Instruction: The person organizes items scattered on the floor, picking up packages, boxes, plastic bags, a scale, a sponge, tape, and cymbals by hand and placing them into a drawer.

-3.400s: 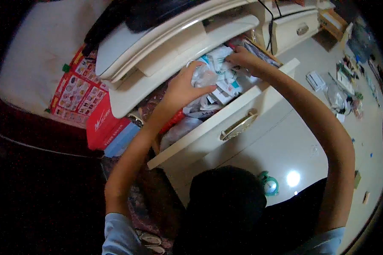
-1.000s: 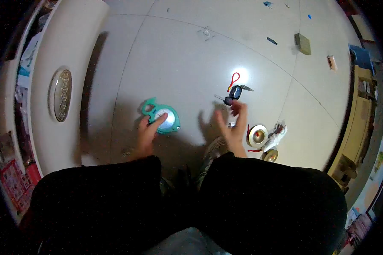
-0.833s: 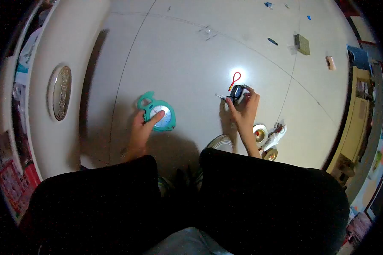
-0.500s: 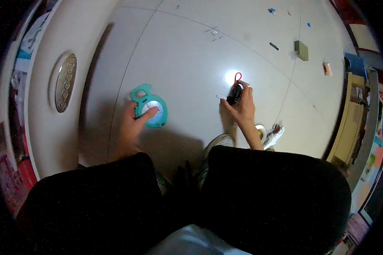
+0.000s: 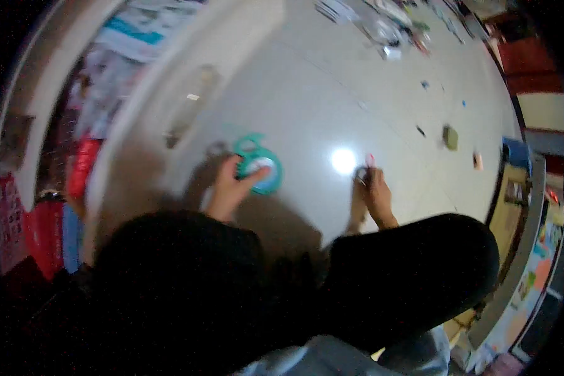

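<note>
My left hand (image 5: 227, 190) grips a teal clip-shaped gadget (image 5: 278, 177) with a round white dial and an open hook at its top. The thumb lies across the dial, and motion blur hides its markings. To the right, my right hand (image 5: 379, 193) has its fingers closed round a small dark object (image 5: 361, 175). A thin red loop (image 5: 370, 160) sticks up above those fingers. Most of the dark object is covered by the hand. Both hands are above the pale tiled floor (image 5: 313, 119), in front of my knees.
A pale panel (image 5: 145, 119) with an oval metal plate stands at left, beside red and white packages (image 5: 84, 166). Scattered on the floor are a green block (image 5: 450, 138), a black strip (image 5: 420, 131) and loose items at the top. A yellow wooden frame (image 5: 506, 210) stands right.
The view has swung left and blurred, so more of the left side and far floor shows. Both hands keep their holds. The dark object is more covered than before.
</note>
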A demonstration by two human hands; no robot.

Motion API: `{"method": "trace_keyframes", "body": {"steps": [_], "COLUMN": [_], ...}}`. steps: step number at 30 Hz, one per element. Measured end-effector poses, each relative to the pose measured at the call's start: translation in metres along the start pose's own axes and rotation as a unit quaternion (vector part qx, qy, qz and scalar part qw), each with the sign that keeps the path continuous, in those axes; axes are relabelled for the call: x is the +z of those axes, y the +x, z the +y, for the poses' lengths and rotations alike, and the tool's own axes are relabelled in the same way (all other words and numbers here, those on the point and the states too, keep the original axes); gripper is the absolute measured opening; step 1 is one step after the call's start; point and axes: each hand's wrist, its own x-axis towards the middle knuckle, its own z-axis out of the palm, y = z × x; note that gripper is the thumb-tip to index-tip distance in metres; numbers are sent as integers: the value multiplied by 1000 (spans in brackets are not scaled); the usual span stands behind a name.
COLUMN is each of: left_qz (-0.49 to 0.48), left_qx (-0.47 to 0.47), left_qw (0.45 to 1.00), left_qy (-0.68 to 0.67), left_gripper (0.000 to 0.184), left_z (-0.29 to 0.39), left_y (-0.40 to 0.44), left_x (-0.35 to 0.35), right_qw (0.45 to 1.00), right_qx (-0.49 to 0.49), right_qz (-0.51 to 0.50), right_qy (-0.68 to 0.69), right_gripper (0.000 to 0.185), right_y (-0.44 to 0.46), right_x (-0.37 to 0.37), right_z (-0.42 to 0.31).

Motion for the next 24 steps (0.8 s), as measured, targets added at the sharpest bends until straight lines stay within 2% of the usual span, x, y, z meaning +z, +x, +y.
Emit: {"method": "trace_keyframes", "body": {"steps": [2,3,5,6,7,8,10,11,13,14,16,18,19,20,21,22,23,24], "left_qz": [2,1,-88,-49,-116,-170,-188,-222,-221,-219,-222,-218,-179,-134,-131,-129,-85,-39], "left_qx": [14,7,-61,-3,12,66,122,109,139,152,184,201,213,224,233,240,278,317], "left_qw": [999,998,992,999,990,978,968,954,961,962,953,948,960,965,963,955,950,941], "left_qy": [31,57,-70,-9,-73,-103,-117,-171,-95,-58,-95,-115,-44,26,-45,-117,-113,-109], "left_gripper": [52,55,55,49,44,41,41,41,40,40,42,44,44,44,44,43,44,45], "left_z": [-11,-16,53,31,66,59,58,65,80,93,134,167,183,199,211,222,231,236], "left_y": [9,8,-7,0,-6,3,12,15,19,20,8,-6,-15,-24,-31,-35,-39,-42], "left_x": [-2,-7,-20,-15,-27,-29,-23,-16,-12,-10,-19,-31,-43,-58,-68,-75,-81,-85], "right_qw": [999,998,980,955,931,912,899,891,886,887,898,918,926,934,929,920,890,903], "right_qx": [3,-22,153,227,281,316,330,340,330,313,250,137,71,-8,-68,-147,-290,-331], "right_qz": [-25,-25,-39,-19,4,23,56,70,91,96,96,76,68,34,85,68,79,44], "right_qy": [-42,-55,123,190,235,261,282,293,314,325,349,365,365,356,354,358,344,271], "right_gripper": [67,64,58,55,51,47,40,36,29,25,18,11,9,20,35,45,48,48], "right_y": [2,-6,-5,-9,-11,-14,-19,-23,-23,-15,17,73,104,141,167,203,240,260], "right_x": [-5,-3,1,4,4,3,5,1,-17,-32,-75,-129,-158,-187,-202,-212,-209,-207], "right_z": [-9,-3,-2,1,-1,-3,-2,-4,-13,-23,-55,-111,-143,-183,-234,-270,-301,-337]}}
